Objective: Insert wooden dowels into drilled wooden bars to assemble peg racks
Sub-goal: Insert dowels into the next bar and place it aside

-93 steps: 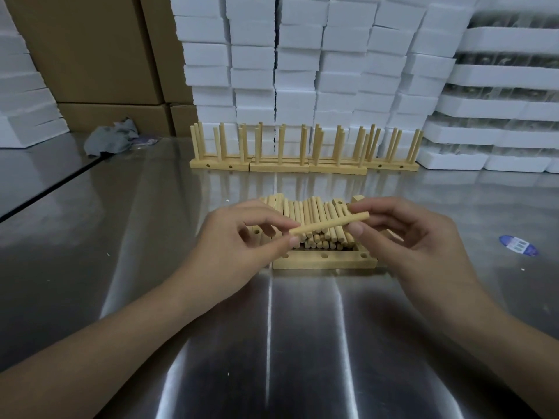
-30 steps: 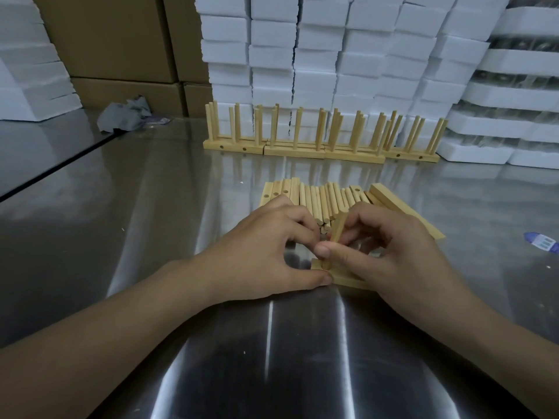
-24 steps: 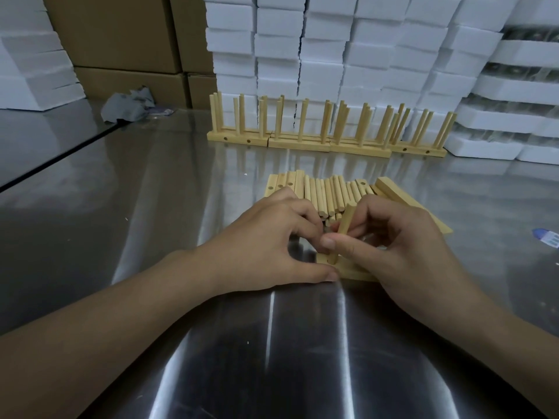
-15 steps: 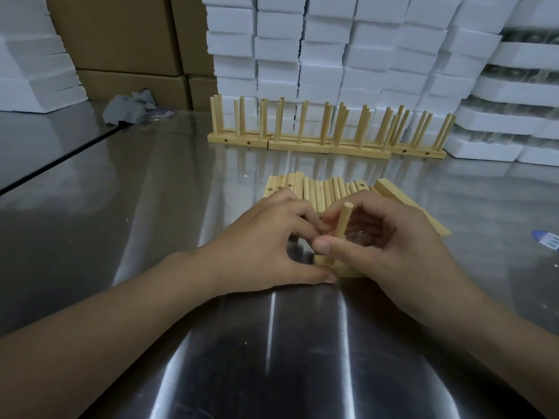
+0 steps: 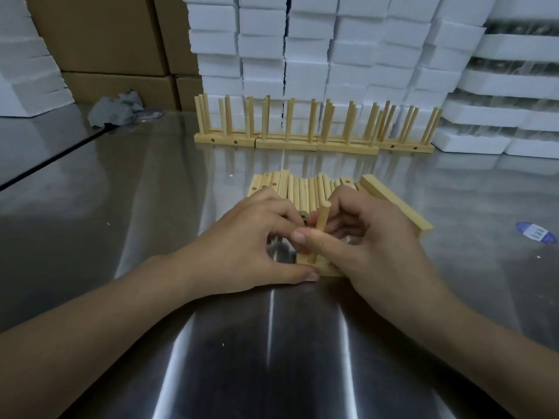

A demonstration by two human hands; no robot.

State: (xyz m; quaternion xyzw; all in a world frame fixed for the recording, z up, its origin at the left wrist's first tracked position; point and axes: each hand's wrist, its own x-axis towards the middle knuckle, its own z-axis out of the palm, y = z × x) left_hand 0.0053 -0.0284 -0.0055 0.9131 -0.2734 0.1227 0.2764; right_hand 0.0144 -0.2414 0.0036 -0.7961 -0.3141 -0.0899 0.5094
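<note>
A pale wooden dowel [image 5: 321,222] stands nearly upright with its lower end in a hole of a drilled wooden bar [image 5: 317,264] lying on the steel table. My right hand [image 5: 369,237] pinches the dowel between thumb and fingers. My left hand [image 5: 254,246] grips the bar's left end, thumb along its front edge; most of the bar is hidden under both hands. Behind them lies a pile of loose dowels [image 5: 305,192] on drilled bars, and one more bar [image 5: 393,204] lies slanted at the right.
Several finished peg racks [image 5: 302,140] stand in a row at the back, before stacked white foam blocks [image 5: 317,55]. Cardboard boxes [image 5: 99,34] and a grey rag [image 5: 116,108] sit at the back left. A blue sticker [image 5: 535,232] lies at the right.
The dowel, held level between both hands three seconds ago, now stands upright in the bar. My left hand has dropped onto the bar's end. Little has moved over the last second.
</note>
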